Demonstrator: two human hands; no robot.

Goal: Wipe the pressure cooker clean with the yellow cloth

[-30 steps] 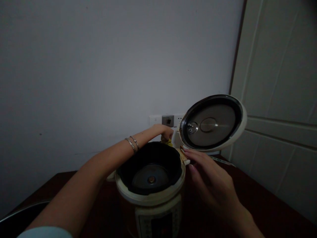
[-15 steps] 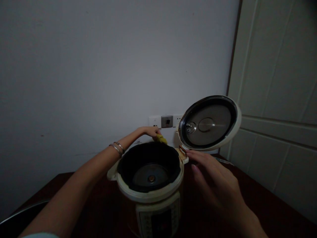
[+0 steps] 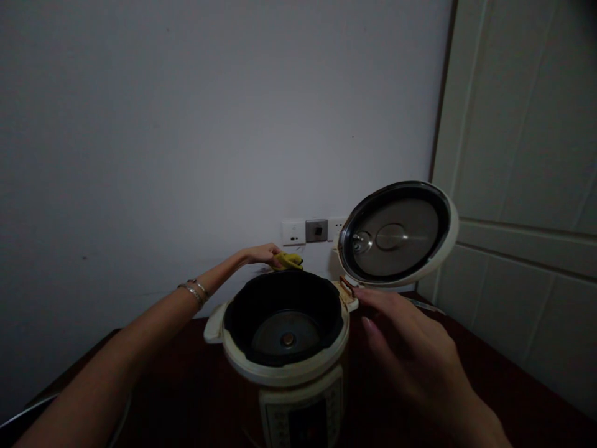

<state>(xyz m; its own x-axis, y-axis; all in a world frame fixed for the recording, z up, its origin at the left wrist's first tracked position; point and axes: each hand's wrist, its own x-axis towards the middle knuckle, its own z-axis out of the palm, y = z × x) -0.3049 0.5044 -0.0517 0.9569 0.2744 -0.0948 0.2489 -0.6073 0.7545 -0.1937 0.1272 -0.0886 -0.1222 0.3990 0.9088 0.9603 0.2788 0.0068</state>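
An electric pressure cooker (image 3: 298, 372) stands in the middle, its dark inside bare down to a small round knob at the bottom. Its lid (image 3: 396, 236) is swung up on the right, with the metal underside facing me. Behind the cooker's back rim, my left hand (image 3: 263, 254) is closed on a yellow cloth (image 3: 288, 261). My right hand (image 3: 415, 348) is at the cooker's right side, fingers stretched and thumb apart, the fingertips at the lid hinge (image 3: 347, 287). Whether they press on it I cannot tell.
Wall sockets and a switch (image 3: 316, 231) sit on the pale wall behind the cooker. A panelled door (image 3: 527, 298) rises at the right. The dark red table (image 3: 186, 373) carries the cooker. At the lower left shows a dark curved rim (image 3: 28, 412).
My left hand has moved left along the back of the cooker with the yellow cloth, and more of the cloth shows. My right hand stays by the hinge.
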